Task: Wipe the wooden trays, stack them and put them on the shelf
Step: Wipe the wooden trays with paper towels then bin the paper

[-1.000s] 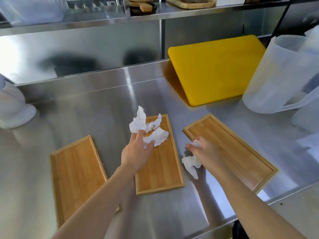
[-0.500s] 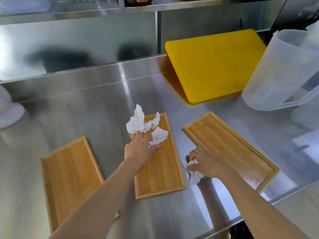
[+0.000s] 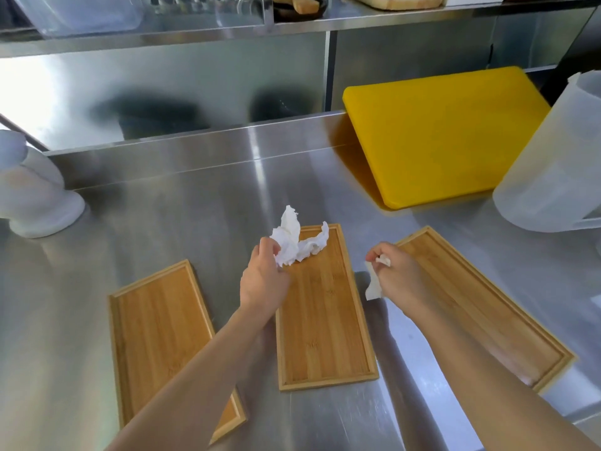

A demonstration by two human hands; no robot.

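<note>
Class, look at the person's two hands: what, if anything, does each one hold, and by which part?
The left hand pinches a crumpled white paper towel at its lower end. The right hand clutches a smaller paper piece, bunched in the fist.

Three trays [image 3: 325, 323] lie side by side on the counter [image 3: 162, 216], a cutting board [image 3: 445, 135] behind the rightmost
</note>
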